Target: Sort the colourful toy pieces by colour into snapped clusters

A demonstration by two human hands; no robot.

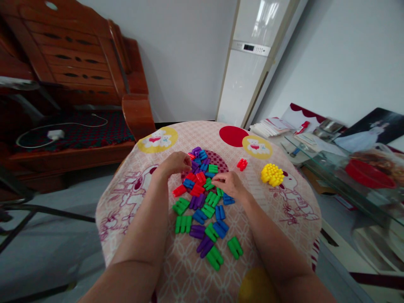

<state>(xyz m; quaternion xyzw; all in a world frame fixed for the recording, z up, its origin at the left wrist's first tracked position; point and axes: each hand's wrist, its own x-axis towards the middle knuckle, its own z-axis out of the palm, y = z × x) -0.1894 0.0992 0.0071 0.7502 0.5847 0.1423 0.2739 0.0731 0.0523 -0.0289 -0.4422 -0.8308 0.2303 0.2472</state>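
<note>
Many plastic building blocks with rounded prongs lie in a loose heap on the round table. My left hand (176, 164) is at the heap's far left, fingers curled in, with a red block (191, 156) at its fingertips. Purple blocks (195, 166) and blue blocks (202, 155) lie beside it. From the right, my right hand (232, 185) reaches in with thumb and fingers drawn together beside a green block (208, 184); anything between the tips is hidden. More red blocks (197, 190) lie between my hands. Green blocks (183, 224) spread toward me.
A yellow cluster of blocks (272, 175) and a small red group (242, 164) sit apart on the patterned tablecloth (126, 223). At right stands a glass shelf (341, 176) with papers and a red bowl (369, 173). A wooden bench (78, 63) is at left.
</note>
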